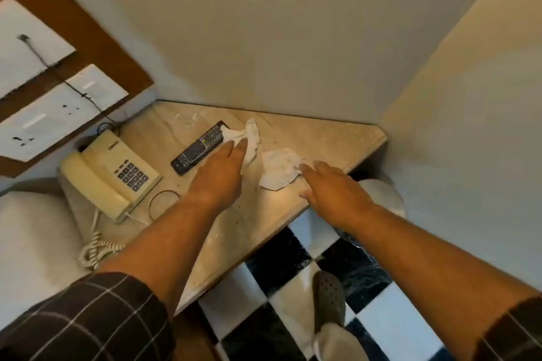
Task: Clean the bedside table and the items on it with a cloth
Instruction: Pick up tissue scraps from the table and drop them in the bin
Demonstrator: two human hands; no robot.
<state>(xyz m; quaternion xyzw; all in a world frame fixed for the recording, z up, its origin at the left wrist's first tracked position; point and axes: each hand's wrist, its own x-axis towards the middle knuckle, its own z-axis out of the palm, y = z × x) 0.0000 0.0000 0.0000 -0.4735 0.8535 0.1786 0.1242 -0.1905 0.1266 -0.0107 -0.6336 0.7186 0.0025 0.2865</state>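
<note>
A person reaches with both bare arms over a pale stone-topped bedside bench (337,138) wedged into the corner of a room. The left hand (218,171) lies palm down near the middle of the top, its fingers (234,148) extended and close together, the tips resting on the near edge of a crumpled white cloth (249,138); whether they pinch it cannot be told. That cloth covers the far end of a black remote control (199,148), which lies at an angle on the bench. The right hand (337,187) is also palm down, at the bench's front edge, fingers (309,170) stretched forward and loosely together, their tips touching a 2nd crumpled white cloth (280,168) that lies flat between the 2 hands.

A cream corded telephone (113,174) sits at the left end of the bench, handset in its cradle, its coiled cord (95,249) hanging off the front. White streaks and specks mark the surface. Dark checked sleeves (88,313) are pushed up both forearms. Below, the floor (390,319) is black-and-white checkerboard tile, with a grey perforated clog (328,299) visible on it.
</note>
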